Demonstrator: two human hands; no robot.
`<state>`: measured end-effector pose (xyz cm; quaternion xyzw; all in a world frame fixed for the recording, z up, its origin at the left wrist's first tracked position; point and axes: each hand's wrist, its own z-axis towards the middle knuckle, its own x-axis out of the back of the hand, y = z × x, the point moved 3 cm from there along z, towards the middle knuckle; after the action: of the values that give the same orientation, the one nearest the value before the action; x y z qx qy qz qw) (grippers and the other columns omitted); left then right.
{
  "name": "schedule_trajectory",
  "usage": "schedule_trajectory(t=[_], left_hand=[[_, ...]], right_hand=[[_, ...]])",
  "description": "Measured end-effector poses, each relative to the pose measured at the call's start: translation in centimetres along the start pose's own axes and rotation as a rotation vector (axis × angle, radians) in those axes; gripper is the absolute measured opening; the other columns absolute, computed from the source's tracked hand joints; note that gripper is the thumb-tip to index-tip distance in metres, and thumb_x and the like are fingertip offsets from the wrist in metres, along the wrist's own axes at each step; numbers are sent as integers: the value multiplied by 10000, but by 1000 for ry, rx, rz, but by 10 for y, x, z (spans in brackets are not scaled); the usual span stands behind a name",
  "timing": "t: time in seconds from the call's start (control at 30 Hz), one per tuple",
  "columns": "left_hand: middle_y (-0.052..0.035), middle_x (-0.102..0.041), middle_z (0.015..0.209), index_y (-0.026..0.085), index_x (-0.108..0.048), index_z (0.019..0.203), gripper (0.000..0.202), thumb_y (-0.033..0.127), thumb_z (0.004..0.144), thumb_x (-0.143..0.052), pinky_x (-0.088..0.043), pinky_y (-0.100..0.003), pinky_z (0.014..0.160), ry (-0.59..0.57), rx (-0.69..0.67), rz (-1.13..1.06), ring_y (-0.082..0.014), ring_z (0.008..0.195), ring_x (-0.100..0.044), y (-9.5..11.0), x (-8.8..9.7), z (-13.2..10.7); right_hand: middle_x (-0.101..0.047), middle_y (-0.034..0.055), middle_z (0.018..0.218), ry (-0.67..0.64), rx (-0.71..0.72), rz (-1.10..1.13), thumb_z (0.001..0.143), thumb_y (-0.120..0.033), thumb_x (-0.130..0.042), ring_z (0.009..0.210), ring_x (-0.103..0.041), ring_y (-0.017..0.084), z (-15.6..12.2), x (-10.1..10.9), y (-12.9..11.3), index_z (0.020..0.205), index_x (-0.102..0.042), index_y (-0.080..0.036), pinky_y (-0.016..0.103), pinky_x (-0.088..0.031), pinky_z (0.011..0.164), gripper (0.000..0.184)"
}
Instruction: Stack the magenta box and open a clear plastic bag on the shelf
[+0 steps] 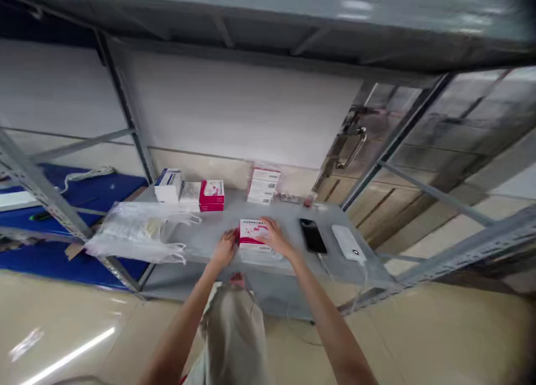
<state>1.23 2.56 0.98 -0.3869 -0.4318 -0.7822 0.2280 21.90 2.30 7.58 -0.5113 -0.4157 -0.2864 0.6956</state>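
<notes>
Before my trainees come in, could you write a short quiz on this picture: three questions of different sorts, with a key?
1. Multiple choice: what lies between the left hand and the right hand?
a) a blue plastic bottle
b) a red-and-white cardboard box
c) a metal spoon

2. True or false: the crumpled translucent plastic bags lie on the left hand's side of the grey shelf surface.

3. Short answer: which is nearer the right hand, the black rectangular phone or the white rectangular device?

Key:
1. b
2. True
3. The black rectangular phone
</notes>
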Motion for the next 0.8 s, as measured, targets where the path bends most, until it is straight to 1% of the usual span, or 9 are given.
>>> schedule_trajectory(t=[0.1,0.17,0.23,0.3,0.43,0.57,0.63,0.7,0.8], left_hand=[[-75,-543,1319,179,-629,1052,369,34,796,-407,-356,-452,1033,149,68,15,-229,1227,-443,11,14,-9],[-64,-553,1295,190,-643,963,311,43,799,-424,-389,-438,987,213,72,9,-230,1188,-461,21,24,-16],[-60,-584,1230,195,-637,925,287,39,800,-432,-414,-405,943,227,38,-11,-211,1126,-494,33,31,-22],[-51,-611,1156,204,-634,903,286,28,797,-435,-405,-395,952,195,-19,-19,-190,1081,-517,43,36,-25],[-55,-600,1141,211,-620,978,336,10,791,-427,-349,-431,1022,199,-41,-3,-189,1097,-517,52,42,-26],[-90,-566,1214,202,-530,1177,352,104,858,-417,-390,-420,1001,231,-50,-92,-210,1152,-496,56,50,-23],[-109,-521,1294,201,-421,1308,409,179,900,-403,-354,-432,1052,207,-98,-153,-214,1224,-457,63,53,-21],[-130,-413,1415,208,-255,1421,522,255,923,-402,-283,-459,1108,192,-129,-200,-225,1328,-359,71,55,-18],[-161,-109,1554,230,-34,1482,761,375,891,-492,-196,-509,1137,213,-134,-261,-274,1428,-146,83,54,-10]], right_hand=[[-268,117,1504,-262,-1,-92,636,-438,-763,1391,-216,300,21,-1,-8,1430,-313,-263,535,-144,1120,929],[-270,116,1505,-357,10,-145,563,-419,-810,1381,-225,337,29,0,-14,1426,-324,-292,592,-91,1106,998],[-336,117,1472,-381,38,-182,527,-419,-825,1354,-277,346,34,3,-19,1408,-362,-293,601,-53,1105,1003],[-420,115,1415,-342,51,-186,507,-433,-826,1313,-342,340,35,6,-20,1365,-428,-271,577,-78,1110,959],[-537,99,1295,-224,41,-34,529,-442,-796,1205,-466,298,30,7,-12,1250,-530,-224,450,-295,1049,798],[-605,79,1165,-104,-60,317,530,-437,-782,1072,-558,264,22,10,3,1148,-556,-213,398,-402,948,696],[-622,63,1105,-26,-99,541,533,-437,-773,1025,-577,241,18,15,4,1090,-560,-211,372,-427,916,637],[-627,44,1062,58,-106,734,545,-425,-766,993,-584,217,16,22,-1,1034,-563,-214,342,-445,888,571],[-637,14,999,123,-144,926,550,-386,-776,933,-602,199,17,32,-19,989,-568,-228,318,-467,836,511]])
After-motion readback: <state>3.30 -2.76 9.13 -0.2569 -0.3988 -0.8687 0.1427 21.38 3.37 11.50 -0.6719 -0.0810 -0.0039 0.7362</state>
